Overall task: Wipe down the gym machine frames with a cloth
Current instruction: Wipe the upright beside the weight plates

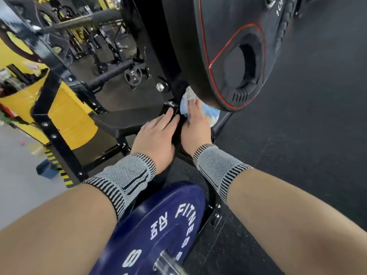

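A light blue and white cloth (210, 114) is bunched against the black machine frame (172, 92), just under the big black weight plate (228, 52) with red trim. My right hand (195, 126) presses on the cloth, fingers laid over it; part of the cloth is hidden behind the plate. My left hand (156, 132) rests flat with straight fingers on the black frame beside it, fingertips near the cloth. Both wrists wear grey knitted bands.
A blue weight plate (168, 219) on a steel sleeve sits close below my arms. A black padded bench (123, 122) and black uprights with bolts (49, 108) stand left, before a yellow wall. Black rubber floor (307, 135) spreads right. A blue bin (46, 168) stands at the lower left.
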The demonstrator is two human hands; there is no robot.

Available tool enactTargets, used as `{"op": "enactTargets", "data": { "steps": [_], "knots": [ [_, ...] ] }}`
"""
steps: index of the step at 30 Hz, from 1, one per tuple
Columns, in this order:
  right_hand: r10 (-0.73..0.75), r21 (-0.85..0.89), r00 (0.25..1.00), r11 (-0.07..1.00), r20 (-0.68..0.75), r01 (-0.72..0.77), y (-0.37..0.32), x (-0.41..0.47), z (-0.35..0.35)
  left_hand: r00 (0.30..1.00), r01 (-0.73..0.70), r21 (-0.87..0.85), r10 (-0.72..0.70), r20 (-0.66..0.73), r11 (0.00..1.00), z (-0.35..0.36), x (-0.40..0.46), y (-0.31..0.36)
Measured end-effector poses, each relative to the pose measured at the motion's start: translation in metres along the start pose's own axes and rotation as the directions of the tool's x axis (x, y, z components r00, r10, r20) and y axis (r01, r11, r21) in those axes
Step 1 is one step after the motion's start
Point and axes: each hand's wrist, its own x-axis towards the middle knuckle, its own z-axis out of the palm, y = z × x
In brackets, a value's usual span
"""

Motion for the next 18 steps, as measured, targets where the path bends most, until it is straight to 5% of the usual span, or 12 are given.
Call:
{"op": "enactTargets", "data": {
  "steps": [4, 9, 13, 18],
  "knots": [
    [0.187, -0.126, 0.982, 0.974, 0.000, -0.186, 0.004, -0.002, -0.001, 0.999, -0.040, -0.013, 0.040, 0.008, 0.999, -0.002, 0.001, -0.003],
    [0.009, -0.101, 0.999, 0.995, 0.043, -0.004, -0.006, -0.018, 0.007, 0.996, -0.087, -0.063, 0.085, -0.034, 0.994, -0.003, 0.002, -0.013],
    [0.324, -0.222, 0.944, 0.927, 0.066, -0.303, 0.007, 0.009, -0.003, 0.996, -0.093, -0.077, 0.093, -0.001, 0.993, -0.006, 0.003, -0.016],
    [0.028, -0.187, 0.999, 0.982, 0.039, -0.021, -0.016, -0.009, 0.003, 0.994, -0.106, -0.099, 0.105, -0.020, 0.989, -0.005, 0.006, -0.021]
  ]
}}
